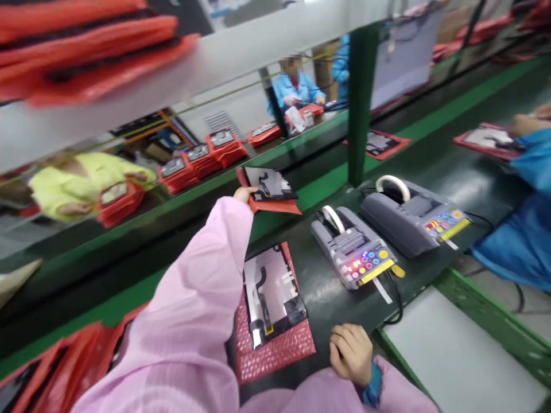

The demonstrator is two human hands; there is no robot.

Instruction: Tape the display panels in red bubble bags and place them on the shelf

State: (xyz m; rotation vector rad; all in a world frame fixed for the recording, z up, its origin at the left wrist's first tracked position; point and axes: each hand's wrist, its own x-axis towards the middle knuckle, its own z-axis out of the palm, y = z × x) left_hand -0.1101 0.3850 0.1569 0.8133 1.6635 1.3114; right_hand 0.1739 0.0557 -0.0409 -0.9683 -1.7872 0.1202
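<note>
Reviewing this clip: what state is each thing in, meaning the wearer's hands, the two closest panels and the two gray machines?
Left hand: extended, gripping the held panel
Held panel: held at its edge, red wrap beneath
Lying panel: flat on red bubble wrap
Right hand: fingers curled, palm hidden
Near gray machine: lit, white strip protruding
Far gray machine: lit, shorter strip protruding

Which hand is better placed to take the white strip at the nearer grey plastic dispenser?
Probably the right hand: it is closer to the white strip and shows nothing held, while the left hand grips a flat black-edged panel.
</note>
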